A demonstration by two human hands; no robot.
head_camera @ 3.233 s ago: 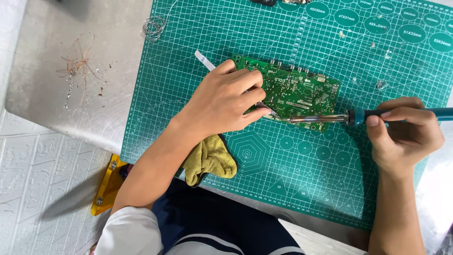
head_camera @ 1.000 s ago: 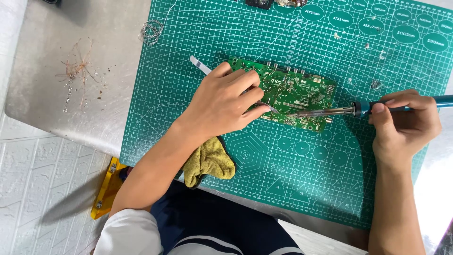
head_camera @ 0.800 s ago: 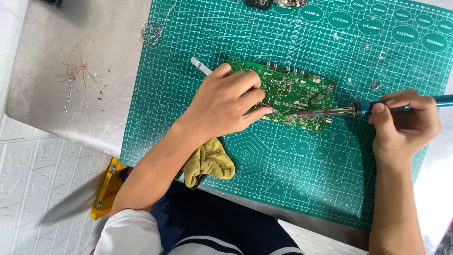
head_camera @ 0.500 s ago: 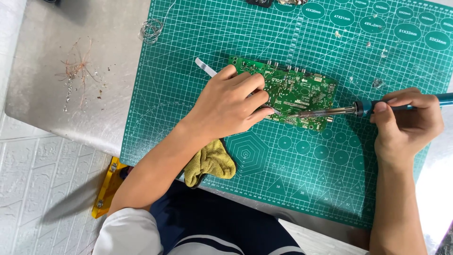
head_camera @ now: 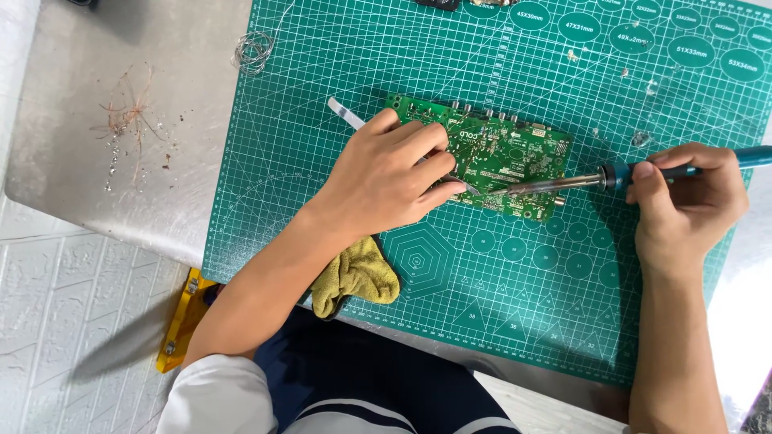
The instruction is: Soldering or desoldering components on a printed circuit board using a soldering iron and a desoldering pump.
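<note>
Head view, looking down at your two hands. Your right hand (head_camera: 683, 205) has its grip closed around the blue handle of a soldering iron (head_camera: 643, 170), whose metal tip reaches left onto the circuit board (head_camera: 498, 153). Your left hand (head_camera: 386, 173) lies over the board's left part, its grip pinched on tweezers (head_camera: 346, 114); their silver end pokes out behind the knuckles, and the points meet the iron's tip. To do this well, keep the left palm pressing the board flat and touch only the one joint with the tip. The board is green, rectangular, crowded with small parts, with a row of connectors along its far edge. It lies mid-way across a green gridded cutting mat (head_camera: 305, 209) on the grey bench (head_camera: 112, 193). A yellow cloth (head_camera: 358, 277) sits at the mat's near edge.
</note>
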